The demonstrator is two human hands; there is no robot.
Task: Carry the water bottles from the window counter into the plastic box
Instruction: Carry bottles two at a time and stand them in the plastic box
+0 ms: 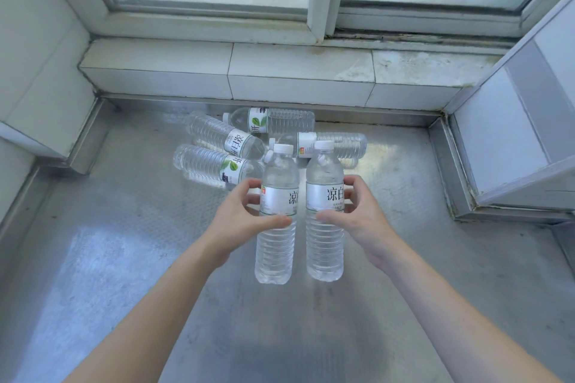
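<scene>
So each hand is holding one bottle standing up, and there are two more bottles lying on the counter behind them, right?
Not quite: the head view shows four bottles lying behind, not two. The rest holds: the left hand grips one upright bottle and the right hand grips another.

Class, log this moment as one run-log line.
left hand: grips upright clear plastic water bottle | right hand: grips second upright bottle | four bottles lying on steel counter

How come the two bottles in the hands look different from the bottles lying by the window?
The two held bottles stand upright, caps up; the four lying bottles rest on their sides on the metal counter. The held ones are gripped, one by the left hand and one by the right hand; nobody touches the lying ones. All are clear, white-capped and labelled.
</scene>
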